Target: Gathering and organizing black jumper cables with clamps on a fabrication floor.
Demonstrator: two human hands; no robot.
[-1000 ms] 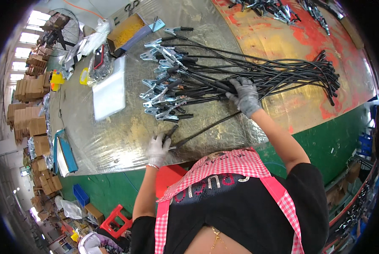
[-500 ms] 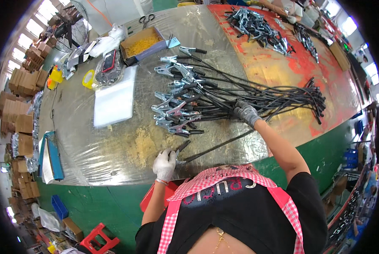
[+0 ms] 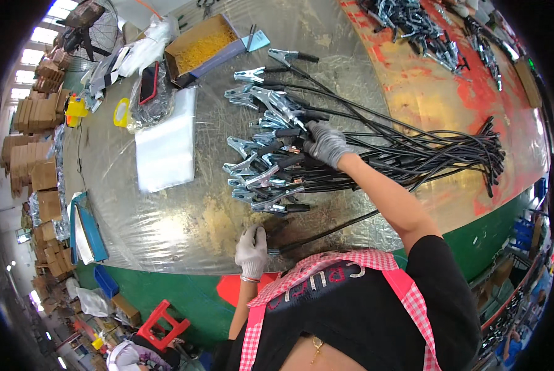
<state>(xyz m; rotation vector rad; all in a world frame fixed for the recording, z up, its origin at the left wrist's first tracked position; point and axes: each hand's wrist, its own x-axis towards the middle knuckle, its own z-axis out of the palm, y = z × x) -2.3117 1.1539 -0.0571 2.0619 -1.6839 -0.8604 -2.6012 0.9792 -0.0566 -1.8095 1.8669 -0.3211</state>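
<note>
A heap of silver metal spring clamps [image 3: 270,105] with black handles lies on the plastic-covered table, their black cables [image 3: 413,147] running to the right. My right hand [image 3: 327,143], in a grey glove, is in the heap, fingers curled round a black cable just behind the clamps. Near the table's front edge is my left hand [image 3: 251,250], in a white glove. Its fingers are closed on a single clamp [image 3: 274,251], mostly hidden by the hand, whose cable [image 3: 332,234] trails up to the right under my right forearm.
To the left lie clear plastic sheets [image 3: 165,148], a bagged red-edged phone [image 3: 149,83], a yellow tape roll [image 3: 121,112] and a teal box [image 3: 89,229]. A box of yellow bits [image 3: 206,52] stands behind. Another clamp pile [image 3: 413,31] covers the red area, a person's hand beyond.
My right hand has moved left along the cables, up to the clamps. The left hand still holds its clamp near the front edge. The whole view has shifted slightly.
</note>
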